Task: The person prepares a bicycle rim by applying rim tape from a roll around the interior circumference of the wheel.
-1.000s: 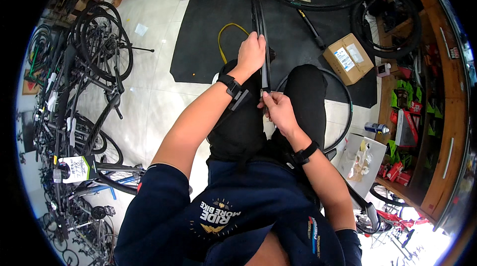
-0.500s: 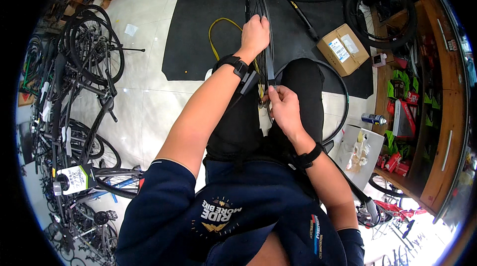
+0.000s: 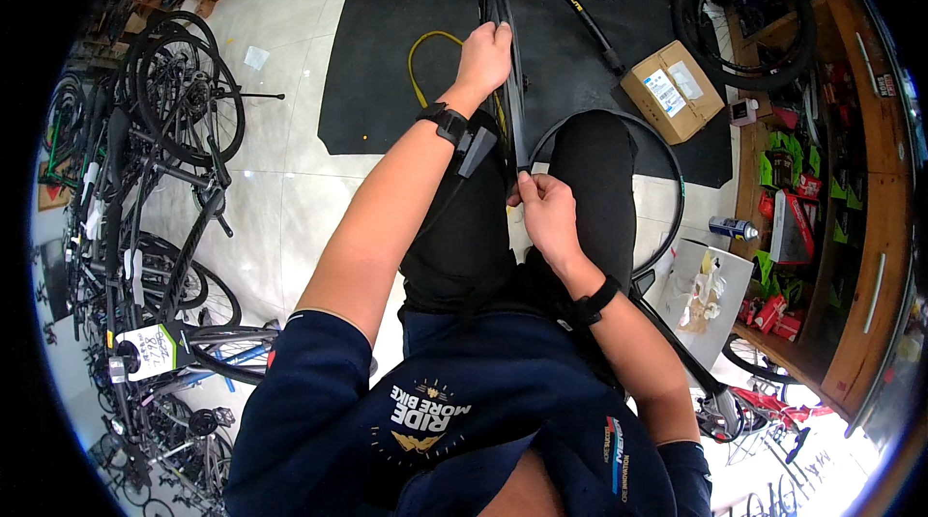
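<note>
A black bicycle wheel stands between my knees, its rim seen nearly edge-on. My left hand is closed at the far part of the rim, fingers curled with the fingertips against its left side. My right hand pinches the near part of the rim between thumb and fingers. What lies under the right fingertips is hidden. A thin black tyre curves around the outside of my right knee.
A black mat lies ahead with a yellow hose on it. To the right are a cardboard box, a spray can, a white tray and wooden shelves. Parked bicycles crowd the left.
My left hand has shifted slightly left and nearer along the rim. The rim has turned or tilted a little to the left, while my right hand stays at its near part.
</note>
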Demonstrator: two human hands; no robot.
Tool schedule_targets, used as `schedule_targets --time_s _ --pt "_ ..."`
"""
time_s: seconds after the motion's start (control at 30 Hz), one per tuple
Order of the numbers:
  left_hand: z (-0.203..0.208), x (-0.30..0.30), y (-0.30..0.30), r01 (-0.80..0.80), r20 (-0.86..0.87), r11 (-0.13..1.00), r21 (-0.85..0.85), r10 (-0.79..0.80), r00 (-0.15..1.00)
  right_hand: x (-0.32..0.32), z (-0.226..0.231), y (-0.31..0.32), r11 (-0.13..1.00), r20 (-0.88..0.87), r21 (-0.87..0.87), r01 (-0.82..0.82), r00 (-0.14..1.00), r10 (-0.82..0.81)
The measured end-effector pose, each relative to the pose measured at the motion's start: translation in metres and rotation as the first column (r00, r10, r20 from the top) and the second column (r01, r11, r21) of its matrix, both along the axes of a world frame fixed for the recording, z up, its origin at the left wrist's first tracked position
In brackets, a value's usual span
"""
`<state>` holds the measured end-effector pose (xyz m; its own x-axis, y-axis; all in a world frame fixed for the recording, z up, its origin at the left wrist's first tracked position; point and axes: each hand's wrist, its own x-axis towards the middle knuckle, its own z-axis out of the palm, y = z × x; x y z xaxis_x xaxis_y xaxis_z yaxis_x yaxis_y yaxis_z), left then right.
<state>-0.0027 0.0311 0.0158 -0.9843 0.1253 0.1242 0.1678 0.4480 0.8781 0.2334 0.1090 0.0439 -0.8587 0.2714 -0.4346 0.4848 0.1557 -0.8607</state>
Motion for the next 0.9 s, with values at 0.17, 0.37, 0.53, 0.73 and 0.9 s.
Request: schedule_targets --time_s 0.17,0.37,0.53,0.73,0.9 --pt "-0.005 -0.005 -0.002 0.006 0.029 1.0 -0.018 -0.005 1.0 0.0 -0.021 0.0 1.0 0.018 -0.003 0.001 1.0 -0.001" --pt "-0.009 -0.009 -0.004 0.045 0.103 0.993 0.109 -0.056 0.993 -0.004 -0.041 -0.004 1.0 0.005 0.006 0.003 1.0 -0.003" --pt "0.006 -0.007 -0.009 0.044 0.336 0.939 0.342 -0.166 0.927 -0.006 -0.041 -0.004 0.999 0.028 0.007 0.044 0.999 -0.044" --pt "0.011 -0.006 -0.016 0.062 0.379 0.926 0.372 -0.212 0.901 -0.007 -0.037 -0.006 0.998 0.039 0.009 0.064 0.997 -0.064" --pt "0.007 -0.01 -0.019 0.028 0.422 0.922 0.387 -0.204 0.883 -0.009 -0.039 -0.004 0.996 0.066 0.031 0.084 0.994 -0.086"
